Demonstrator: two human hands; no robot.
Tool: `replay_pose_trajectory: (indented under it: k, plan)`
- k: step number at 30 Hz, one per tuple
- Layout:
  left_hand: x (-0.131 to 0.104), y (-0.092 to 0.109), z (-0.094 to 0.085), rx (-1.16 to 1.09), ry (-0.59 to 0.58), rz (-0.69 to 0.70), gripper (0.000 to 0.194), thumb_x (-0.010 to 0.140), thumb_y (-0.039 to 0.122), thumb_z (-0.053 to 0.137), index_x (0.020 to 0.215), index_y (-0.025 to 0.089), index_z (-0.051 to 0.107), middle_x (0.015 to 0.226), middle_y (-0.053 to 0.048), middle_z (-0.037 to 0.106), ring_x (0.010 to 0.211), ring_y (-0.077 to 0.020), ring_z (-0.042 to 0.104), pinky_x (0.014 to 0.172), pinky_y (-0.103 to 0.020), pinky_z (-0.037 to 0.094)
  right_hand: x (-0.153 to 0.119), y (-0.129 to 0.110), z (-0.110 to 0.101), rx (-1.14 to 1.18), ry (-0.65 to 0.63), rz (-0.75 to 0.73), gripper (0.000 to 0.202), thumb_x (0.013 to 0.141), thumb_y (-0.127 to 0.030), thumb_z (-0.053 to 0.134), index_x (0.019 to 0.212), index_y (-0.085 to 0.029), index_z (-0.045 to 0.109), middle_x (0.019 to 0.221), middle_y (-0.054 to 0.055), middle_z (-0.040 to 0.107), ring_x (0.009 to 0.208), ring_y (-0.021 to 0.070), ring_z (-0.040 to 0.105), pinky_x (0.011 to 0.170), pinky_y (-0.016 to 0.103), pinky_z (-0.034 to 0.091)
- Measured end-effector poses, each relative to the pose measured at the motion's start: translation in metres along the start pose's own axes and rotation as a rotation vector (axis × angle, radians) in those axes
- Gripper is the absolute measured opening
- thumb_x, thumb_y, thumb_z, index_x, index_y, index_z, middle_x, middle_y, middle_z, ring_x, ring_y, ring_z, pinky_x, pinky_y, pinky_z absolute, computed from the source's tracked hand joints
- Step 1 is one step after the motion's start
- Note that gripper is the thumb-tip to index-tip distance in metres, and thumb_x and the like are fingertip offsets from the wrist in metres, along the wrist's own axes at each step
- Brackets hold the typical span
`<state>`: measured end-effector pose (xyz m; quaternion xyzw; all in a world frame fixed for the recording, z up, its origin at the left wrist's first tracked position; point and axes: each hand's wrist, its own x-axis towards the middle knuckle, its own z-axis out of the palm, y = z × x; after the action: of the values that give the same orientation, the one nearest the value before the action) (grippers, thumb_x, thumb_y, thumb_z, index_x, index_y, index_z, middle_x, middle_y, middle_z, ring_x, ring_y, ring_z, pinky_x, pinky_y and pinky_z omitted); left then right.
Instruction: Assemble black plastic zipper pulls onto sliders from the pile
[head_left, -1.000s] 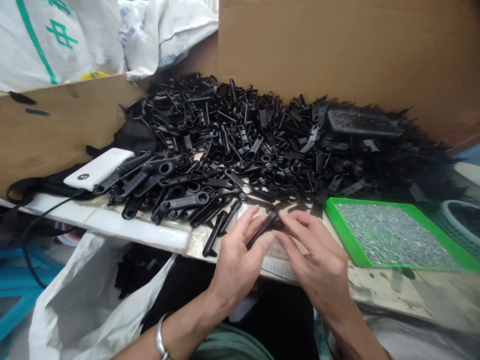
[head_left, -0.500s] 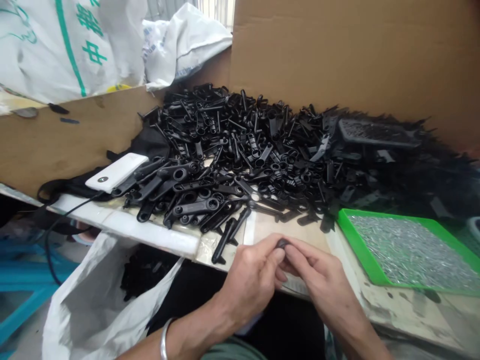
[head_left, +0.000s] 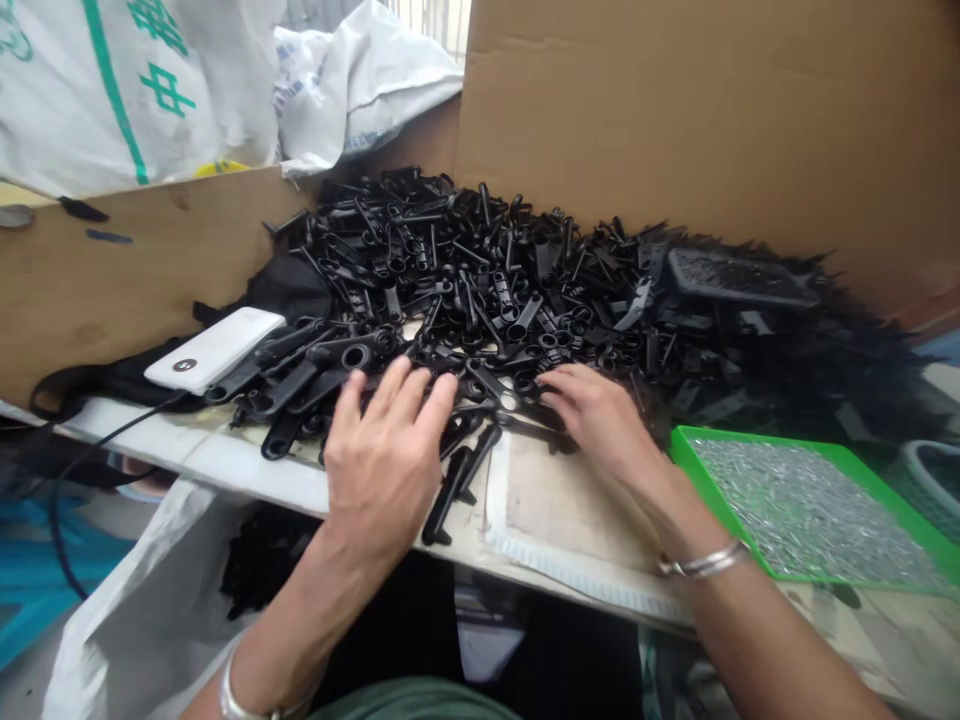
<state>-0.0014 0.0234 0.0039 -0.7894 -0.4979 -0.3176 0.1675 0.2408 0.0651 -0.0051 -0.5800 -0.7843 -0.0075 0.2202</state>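
My left hand [head_left: 390, 450] is open, palm down and fingers spread, over the front of a heap of long black plastic arms [head_left: 300, 385]; its fingertips touch or hover just above them. Whatever lies beneath the palm is hidden. My right hand [head_left: 600, 410] reaches to the near edge of the small black plastic parts [head_left: 551, 345]. Its fingers are slightly apart, and no held piece shows between them. Two black plastic arms [head_left: 461, 485] lie near the table edge between my hands, beside a pale mat [head_left: 570, 500].
A green tray [head_left: 750, 565] of small metal pins stands at the right. A dark tray [head_left: 742, 275] rests on the big pile. Cardboard [head_left: 675, 110] walls the back. A white power bank [head_left: 217, 350] with a cable lies left; a white sack [head_left: 150, 590] hangs below the table.
My hands were together at the front edge, fingers around a small dark piece. They have parted and moved forward: left to the long arms, right to the small parts. The piece is out of sight.
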Motion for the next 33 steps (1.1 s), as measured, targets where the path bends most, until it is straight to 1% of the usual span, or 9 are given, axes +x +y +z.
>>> replay_pose_trajectory:
  k: [2,5,11,15,17,20,24,29,33]
  plan:
    - [0.007,-0.010,0.003,0.092,-0.121,-0.035,0.036,0.090,0.008,0.042,0.120,0.016,0.061,0.136,-0.015,0.054,0.134,-0.0365,0.039,0.107,-0.069,0.022,0.014,0.006,0.010,-0.042,-0.055,-0.038,0.021,0.085,-0.016,0.059,0.100,-0.023,0.072,0.108,0.006,0.067,0.095,0.0227,0.063,0.077,0.034,0.051]
    - [0.012,-0.017,0.007,0.150,-0.224,-0.067,0.040,0.089,0.007,0.042,0.125,0.017,0.057,0.146,-0.015,0.043,0.141,-0.0365,0.027,0.105,-0.074,0.013,0.025,0.009,0.018,-0.034,-0.094,-0.042,0.016,0.082,-0.014,0.061,0.085,-0.023,0.073,0.098,0.005,0.068,0.094,0.0229,0.062,0.074,0.033,0.050]
    - [0.007,-0.014,0.004,0.127,-0.138,-0.065,0.040,0.090,0.007,0.042,0.127,0.018,0.054,0.142,-0.013,0.048,0.140,-0.0318,0.031,0.109,-0.072,0.006,0.013,0.014,-0.002,0.109,-0.058,0.001,0.014,0.084,-0.016,0.060,0.088,-0.019,0.073,0.105,0.004,0.069,0.093,0.0180,0.065,0.087,0.033,0.051]
    - [-0.005,0.003,-0.004,-0.019,-0.013,0.042,0.026,0.091,0.014,0.049,0.114,0.015,0.061,0.121,-0.012,0.065,0.123,-0.0284,0.051,0.111,-0.057,0.024,-0.018,0.021,-0.022,0.369,-0.075,0.160,0.015,0.083,-0.027,0.061,0.085,-0.018,0.073,0.114,0.007,0.068,0.090,0.0204,0.068,0.079,0.035,0.055]
    - [-0.012,0.015,-0.004,-0.118,-0.073,0.137,0.019,0.090,0.014,0.051,0.104,0.014,0.064,0.104,-0.009,0.070,0.107,-0.0251,0.059,0.105,-0.049,0.035,-0.037,0.025,-0.029,0.460,-0.083,0.269,0.017,0.082,-0.031,0.063,0.087,-0.018,0.073,0.109,0.007,0.070,0.088,0.0222,0.069,0.075,0.036,0.056]
    - [-0.013,0.033,0.004,-0.164,-0.220,0.221,0.015,0.088,0.010,0.050,0.091,0.014,0.064,0.088,-0.006,0.067,0.093,-0.0223,0.058,0.100,-0.045,0.037,-0.064,0.030,-0.035,0.406,-0.042,0.354,0.023,0.080,-0.036,0.066,0.094,-0.019,0.072,0.095,0.007,0.073,0.084,0.0235,0.069,0.074,0.037,0.055]
    - [0.010,0.049,0.022,-0.075,-0.360,0.251,0.018,0.087,0.006,0.048,0.079,0.015,0.061,0.080,-0.006,0.062,0.088,-0.0227,0.054,0.092,-0.043,0.038,-0.089,0.030,-0.042,0.288,0.040,0.323,0.028,0.083,-0.039,0.064,0.103,-0.019,0.067,0.096,0.007,0.072,0.083,0.0226,0.068,0.071,0.036,0.055]
    - [0.049,0.051,0.037,-0.032,-0.413,0.264,0.022,0.086,0.005,0.045,0.077,0.014,0.062,0.083,-0.010,0.063,0.088,-0.0256,0.053,0.078,-0.042,0.037,-0.104,0.020,-0.055,0.162,0.103,0.193,0.037,0.088,-0.044,0.057,0.118,-0.023,0.062,0.100,0.006,0.068,0.082,0.0213,0.065,0.069,0.036,0.054]
    - [0.070,0.056,0.054,-0.028,-0.456,0.289,0.023,0.083,0.003,0.048,0.071,0.014,0.064,0.081,-0.012,0.065,0.089,-0.0267,0.054,0.075,-0.040,0.035,-0.106,0.011,-0.059,0.147,0.139,0.107,0.033,0.091,-0.044,0.054,0.114,-0.023,0.064,0.100,0.006,0.067,0.076,0.0189,0.065,0.067,0.034,0.054]
